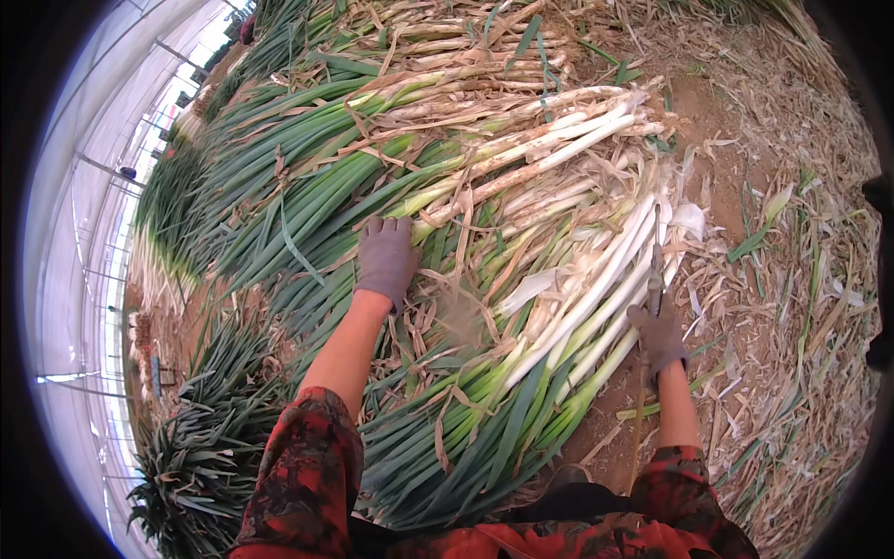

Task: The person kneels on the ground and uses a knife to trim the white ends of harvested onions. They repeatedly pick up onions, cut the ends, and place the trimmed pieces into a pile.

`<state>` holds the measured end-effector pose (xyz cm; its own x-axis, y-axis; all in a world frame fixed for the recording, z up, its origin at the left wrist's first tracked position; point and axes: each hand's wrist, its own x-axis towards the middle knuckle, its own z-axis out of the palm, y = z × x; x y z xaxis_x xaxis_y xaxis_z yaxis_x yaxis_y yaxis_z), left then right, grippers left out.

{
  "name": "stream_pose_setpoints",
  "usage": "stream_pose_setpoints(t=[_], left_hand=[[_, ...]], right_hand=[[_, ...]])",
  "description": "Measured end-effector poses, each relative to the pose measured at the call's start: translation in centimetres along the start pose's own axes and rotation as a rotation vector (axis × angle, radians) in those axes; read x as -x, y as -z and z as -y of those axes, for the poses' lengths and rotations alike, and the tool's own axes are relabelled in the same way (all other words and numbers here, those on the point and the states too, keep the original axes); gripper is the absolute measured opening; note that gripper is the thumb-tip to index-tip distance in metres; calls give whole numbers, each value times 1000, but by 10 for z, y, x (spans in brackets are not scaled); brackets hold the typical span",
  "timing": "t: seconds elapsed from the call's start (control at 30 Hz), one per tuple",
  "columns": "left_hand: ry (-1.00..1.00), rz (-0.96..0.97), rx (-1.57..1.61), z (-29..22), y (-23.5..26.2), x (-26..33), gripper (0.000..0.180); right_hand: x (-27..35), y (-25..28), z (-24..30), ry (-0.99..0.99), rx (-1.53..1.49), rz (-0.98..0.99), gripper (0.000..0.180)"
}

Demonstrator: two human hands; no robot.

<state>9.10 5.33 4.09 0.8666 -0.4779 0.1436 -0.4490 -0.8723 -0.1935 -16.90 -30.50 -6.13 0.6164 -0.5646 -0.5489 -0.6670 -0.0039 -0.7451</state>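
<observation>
Stalks with clean white shafts [582,293] lie at 3 o'clock of view centre, green leaves [484,438] fanning toward 6; dry-skinned stalks [521,177] at 1 o'clock. Left hand [386,256], gloved, near 10 o'clock, rests on the pile; cannot tell whether its fingers close on a stalk. Right hand [659,337], gloved, between 3 and 4 o'clock, is wrapped around a slim tool [656,270] pointing toward 12, close by the white shafts. Risk: tool could nick or bruise a shaft if it swings toward 9. Second risk: leaves tearing, if a stalk is pulled hard from under crossed neighbours.
</observation>
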Motion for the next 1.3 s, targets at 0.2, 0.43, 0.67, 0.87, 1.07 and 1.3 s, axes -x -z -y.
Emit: stream_pose_setpoints(t=[0.2,0.43,0.67,0.87,1.07,1.3], left_hand=[[-189,197,93,-46,38,32,35],[58,527,600,-136,37,82,61],[322,592,842,-117,33,96,58],[112,491,657,-95,12,113,51],[99,555,613,-97,10,144,59],[-74,667,578,-121,48,151,42]], right_hand=[[65,-11,-8,-16,96,71,53],[122,-23,-24,95,149,149,66],[179,-42,-26,337,431,339,73],[202,-47,-21,295,462,523,76],[151,-43,-8,285,396,316,76],[39,-20,35,230,374,105,66]])
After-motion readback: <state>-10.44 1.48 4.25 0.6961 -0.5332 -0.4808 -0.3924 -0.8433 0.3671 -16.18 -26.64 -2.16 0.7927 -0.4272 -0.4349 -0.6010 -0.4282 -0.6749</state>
